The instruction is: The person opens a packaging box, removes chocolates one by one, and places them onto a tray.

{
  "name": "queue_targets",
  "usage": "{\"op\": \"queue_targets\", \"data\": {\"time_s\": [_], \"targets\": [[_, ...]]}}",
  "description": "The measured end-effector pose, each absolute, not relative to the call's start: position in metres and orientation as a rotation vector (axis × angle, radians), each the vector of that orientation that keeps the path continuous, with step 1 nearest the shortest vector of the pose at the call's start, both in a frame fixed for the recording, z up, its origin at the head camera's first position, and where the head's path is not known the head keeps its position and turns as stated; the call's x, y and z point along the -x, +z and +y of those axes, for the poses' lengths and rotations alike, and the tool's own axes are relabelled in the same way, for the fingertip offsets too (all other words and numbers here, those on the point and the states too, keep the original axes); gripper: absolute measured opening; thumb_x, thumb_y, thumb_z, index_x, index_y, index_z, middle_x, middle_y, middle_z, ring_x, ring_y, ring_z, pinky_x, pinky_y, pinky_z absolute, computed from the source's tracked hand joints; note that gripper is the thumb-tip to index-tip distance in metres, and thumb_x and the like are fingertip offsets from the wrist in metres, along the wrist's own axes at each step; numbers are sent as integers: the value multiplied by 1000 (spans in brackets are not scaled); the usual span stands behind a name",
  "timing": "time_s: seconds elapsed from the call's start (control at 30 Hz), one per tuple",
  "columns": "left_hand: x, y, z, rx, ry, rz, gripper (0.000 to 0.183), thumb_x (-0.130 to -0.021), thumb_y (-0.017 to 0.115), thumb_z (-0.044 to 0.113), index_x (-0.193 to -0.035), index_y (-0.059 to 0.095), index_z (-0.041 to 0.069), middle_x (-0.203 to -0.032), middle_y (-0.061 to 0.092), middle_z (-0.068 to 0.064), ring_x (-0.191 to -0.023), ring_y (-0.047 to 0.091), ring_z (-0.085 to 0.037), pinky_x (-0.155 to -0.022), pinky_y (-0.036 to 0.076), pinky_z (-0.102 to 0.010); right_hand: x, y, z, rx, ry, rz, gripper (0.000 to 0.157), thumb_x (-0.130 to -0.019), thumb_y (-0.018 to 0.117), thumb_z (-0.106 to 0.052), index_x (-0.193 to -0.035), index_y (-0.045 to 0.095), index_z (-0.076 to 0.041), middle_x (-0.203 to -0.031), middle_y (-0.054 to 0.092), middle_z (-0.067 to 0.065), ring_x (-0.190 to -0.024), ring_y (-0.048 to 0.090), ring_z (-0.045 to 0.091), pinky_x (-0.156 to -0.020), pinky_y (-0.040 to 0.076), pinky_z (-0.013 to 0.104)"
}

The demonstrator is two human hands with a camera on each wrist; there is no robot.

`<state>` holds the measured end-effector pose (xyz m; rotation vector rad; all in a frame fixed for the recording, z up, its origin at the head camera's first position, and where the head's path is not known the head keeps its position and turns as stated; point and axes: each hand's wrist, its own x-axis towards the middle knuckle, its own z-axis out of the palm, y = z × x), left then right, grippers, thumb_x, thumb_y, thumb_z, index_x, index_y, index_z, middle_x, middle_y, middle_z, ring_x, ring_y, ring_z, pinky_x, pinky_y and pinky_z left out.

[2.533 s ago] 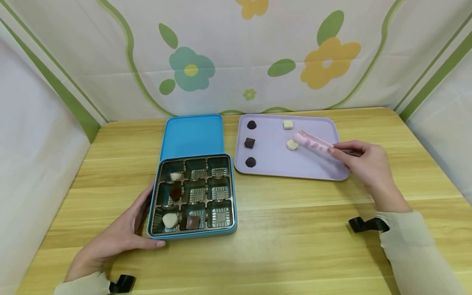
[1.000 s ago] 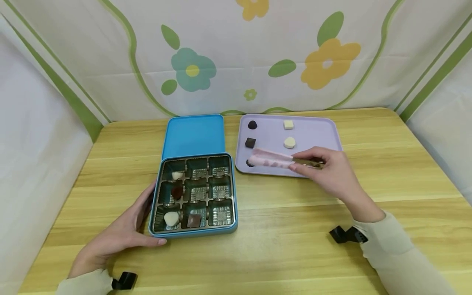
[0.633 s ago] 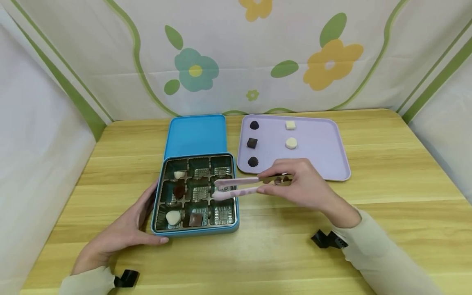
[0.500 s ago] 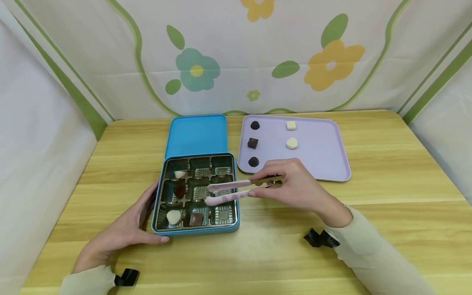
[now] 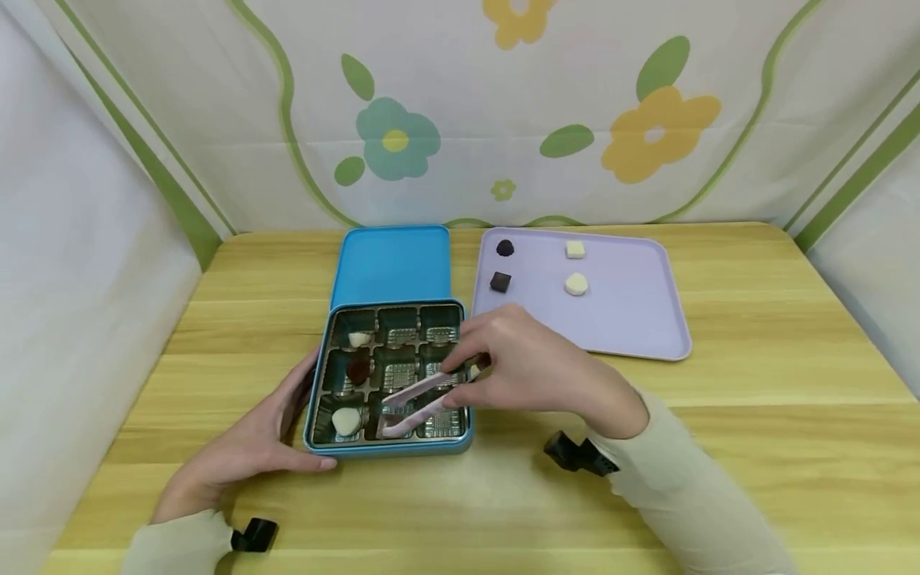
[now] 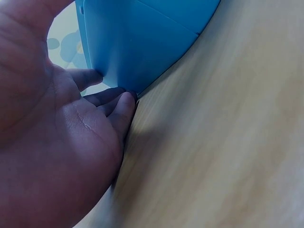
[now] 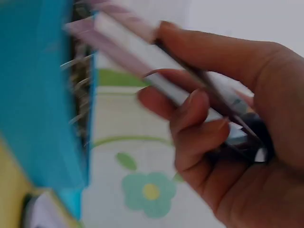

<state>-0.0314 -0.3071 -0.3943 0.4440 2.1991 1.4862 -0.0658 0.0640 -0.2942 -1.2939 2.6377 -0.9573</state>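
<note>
My right hand [image 5: 528,363] grips small tongs [image 5: 420,415] with pale pink arms. Their tips stand apart, down in the front middle compartment of the blue tin [image 5: 388,451], one overlapping a brown square chocolate [image 5: 382,426]. A white chocolate [image 5: 346,421] lies in the front left compartment, a dark red-brown one [image 5: 358,370] behind it and a small white one [image 5: 359,339] in the back left. My left hand [image 5: 251,447] steadies the tin's front left corner, thumb along the front, fingers touching the left side. In the right wrist view the tongs are blurred.
A lilac tray [image 5: 632,311] at the back right carries two dark chocolates [image 5: 501,282] and two white ones [image 5: 576,284]; my right hand covers its front left corner. The blue lid [image 5: 394,263] lies behind the tin. A patterned cloth [image 5: 460,112] stands behind the table.
My right hand has carried the tongs from over the tray leftward to the tin and lowered the tips into its front middle compartment. The left hand stays at the tin.
</note>
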Motion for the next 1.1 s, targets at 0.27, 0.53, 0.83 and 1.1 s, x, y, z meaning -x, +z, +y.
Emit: {"op": "queue_targets", "data": {"time_s": [0.27,0.53,0.83,1.1], "targets": [[31,-399,-304,-445,1516,2164,137,-79,95,8,-173,1,41,-183,-6,-4,-167,-8,-33,-110,20,3,75,-299,47,1213,-931,2550,8,-88,90,-19,-93,86,-14,-86,75,-7,-72,58,2,-64,49,20],[30,-393,-307,-451,1497,2193,136,-80,95,10,-173,1,41,-183,-7,-4,-167,-5,-20,-110,19,4,83,-328,84,925,-1355,2453,11,-85,93,-20,-95,88,-20,-89,80,-10,-74,68,5,-69,58,25],[28,-392,-309,-427,1502,2191,135,-80,94,8,-173,1,41,-184,-3,-4,-167,-4,-29,-108,21,4,79,-338,96,760,-1442,2383,13,-86,92,-18,-98,87,-19,-90,79,-5,-72,64,13,-65,54,25],[30,-394,-307,-432,1470,2216,135,-81,95,10,-173,1,42,-183,-3,-4,-167,-4,-34,-108,20,4,75,-345,101,721,-1512,2396,15,-85,92,-17,-100,88,-20,-88,79,-7,-76,65,15,-69,55,28]]}}
